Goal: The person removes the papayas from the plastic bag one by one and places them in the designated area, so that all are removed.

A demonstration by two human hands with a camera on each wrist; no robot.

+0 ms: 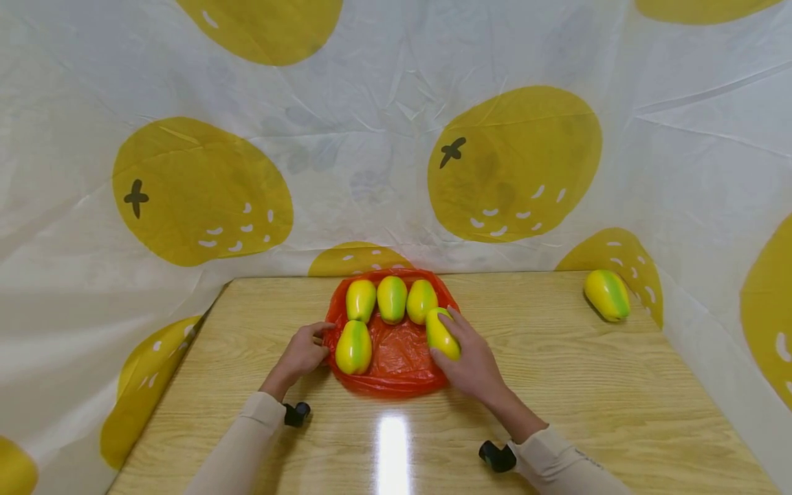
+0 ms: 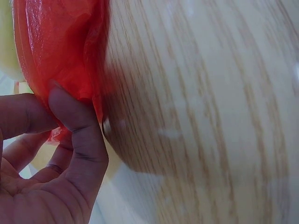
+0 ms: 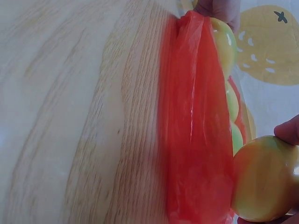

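A red plastic bag [image 1: 396, 386] lies spread open on the table, its rim standing up around several glossy papayas [image 1: 392, 300], yellow with green streaks. Three of these line the far side and one sits at the near left. At the bag's left edge, my left hand [image 1: 305, 350] pinches the red plastic between thumb and fingers, as the left wrist view shows up close. My right hand [image 1: 473, 363] grips another papaya [image 1: 439, 335] over the bag's right side. In the right wrist view this held papaya [image 3: 261, 179] overlaps the bag's rim.
One more papaya [image 1: 607, 295] lies at the back right of the wooden table [image 1: 557, 385]. Behind and beside the table hangs a white cloth [image 1: 365, 172] printed with large yellow fruit. Black wrist cameras sit below both hands.
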